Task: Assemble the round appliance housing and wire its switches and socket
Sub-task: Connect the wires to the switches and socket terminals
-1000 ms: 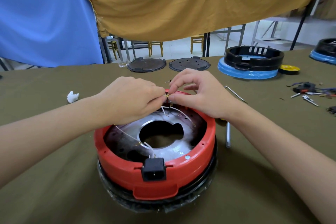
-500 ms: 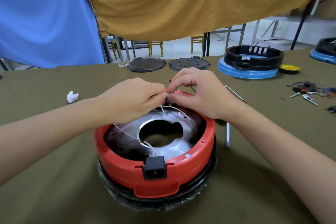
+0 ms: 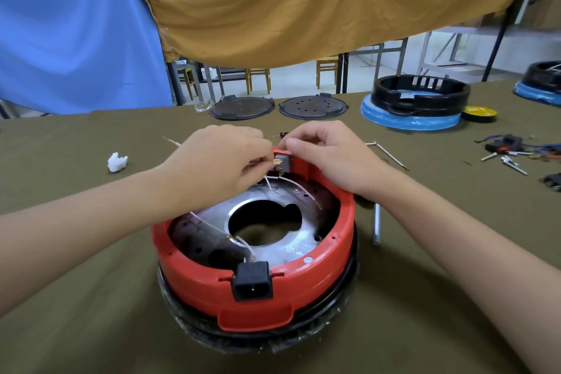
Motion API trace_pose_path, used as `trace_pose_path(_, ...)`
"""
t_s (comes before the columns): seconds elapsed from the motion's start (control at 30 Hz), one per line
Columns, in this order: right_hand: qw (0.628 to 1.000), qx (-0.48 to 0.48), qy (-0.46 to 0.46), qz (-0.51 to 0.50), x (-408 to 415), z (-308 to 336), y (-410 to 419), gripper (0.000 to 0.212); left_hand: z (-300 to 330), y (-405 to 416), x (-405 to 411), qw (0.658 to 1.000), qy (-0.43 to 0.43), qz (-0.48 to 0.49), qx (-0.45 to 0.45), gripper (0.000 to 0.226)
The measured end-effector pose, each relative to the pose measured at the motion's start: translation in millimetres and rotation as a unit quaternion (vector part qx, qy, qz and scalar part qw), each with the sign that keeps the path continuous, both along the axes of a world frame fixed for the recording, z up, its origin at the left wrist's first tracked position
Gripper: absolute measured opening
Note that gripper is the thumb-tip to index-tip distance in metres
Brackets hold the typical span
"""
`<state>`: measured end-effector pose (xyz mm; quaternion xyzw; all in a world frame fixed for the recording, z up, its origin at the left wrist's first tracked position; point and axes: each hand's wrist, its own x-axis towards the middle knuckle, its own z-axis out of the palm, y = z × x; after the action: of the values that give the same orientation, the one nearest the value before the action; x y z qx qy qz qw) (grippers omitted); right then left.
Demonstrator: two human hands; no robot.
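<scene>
My left hand (image 3: 218, 161) and right hand (image 3: 331, 158): both bare, no gloves. No rings on the fingers that show, no watch or band at either wrist. Forearms bare from the wrists back to the frame edges on either side of the red housing (image 3: 252, 279); no sleeve cuff shows. Nails short and unpainted where they show.
</scene>
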<state>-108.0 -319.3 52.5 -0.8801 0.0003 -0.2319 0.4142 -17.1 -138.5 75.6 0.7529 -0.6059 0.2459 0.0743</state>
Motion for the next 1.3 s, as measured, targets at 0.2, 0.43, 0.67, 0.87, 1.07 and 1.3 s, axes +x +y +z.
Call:
trace_pose_path(0.2, 0.982, 0.136, 0.120, -0.054, 2, -6, 2, 0.028, -9, -8, 4, 0.983, 0.155, 0.102, 0.014, 0.014)
trace_pose_path(0.43, 0.967, 0.206, 0.138, -0.056, 1, -8, 19, 0.036, -8, -16, -2, 0.975, 0.166, 0.148, 0.012, 0.014)
trace_pose_path(0.67, 0.962, 0.229, 0.136, -0.064, -1, -7, 23, 0.033, -9, -15, -2, 0.957, 0.231, 0.174, -0.012, 0.010)
trace_pose_path(0.87, 0.958, 0.251, 0.130, -0.055, -4, -6, 25, 0.033, -10, -17, -5, 0.942, 0.278, 0.184, -0.042, 0.010)
trace_pose_path(1.07, 0.955, 0.259, 0.130, -0.057, -4, -7, 25, 0.032, -10, -14, -6, 0.937, 0.287, 0.200, -0.021, 0.013)
trace_pose_path(1.3, 0.958, 0.252, 0.126, -0.056, -3, -7, 25, 0.031, -10, -12, -10, 0.954, 0.240, 0.176, -0.027, 0.015)
